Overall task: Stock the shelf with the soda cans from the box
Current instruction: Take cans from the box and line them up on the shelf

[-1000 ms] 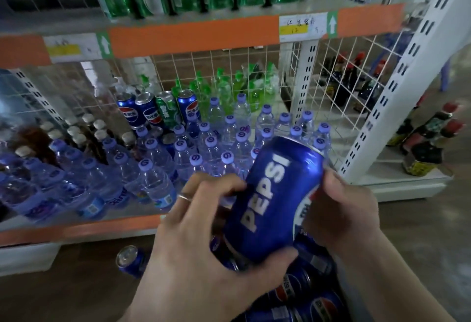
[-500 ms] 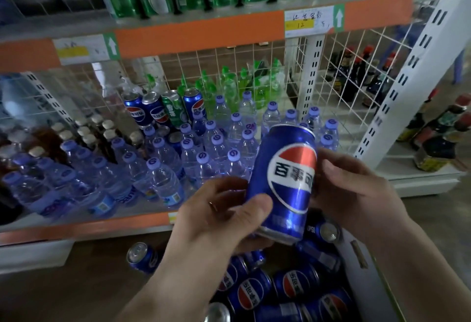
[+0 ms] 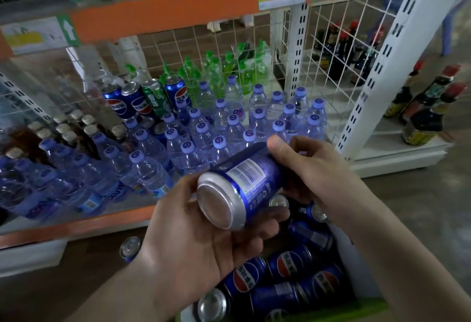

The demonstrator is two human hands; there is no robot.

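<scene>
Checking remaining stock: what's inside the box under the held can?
The box holds blue Pepsi cans lying on their sides, at least six visible. The left hand, right hand and held can cover part of it, so no full count.

Grey concrete floor (image 3: 420, 219), white perforated upright (image 3: 397, 48)

My left hand (image 3: 204, 240) came up from the lower left, palm toward me, fingers curled under the soda can (image 3: 244, 181) and thumb along its near side. My right hand (image 3: 318, 176) reached in from the right, thumb pressed on top and fingers wrapped behind. Both forearms were bare.
</scene>
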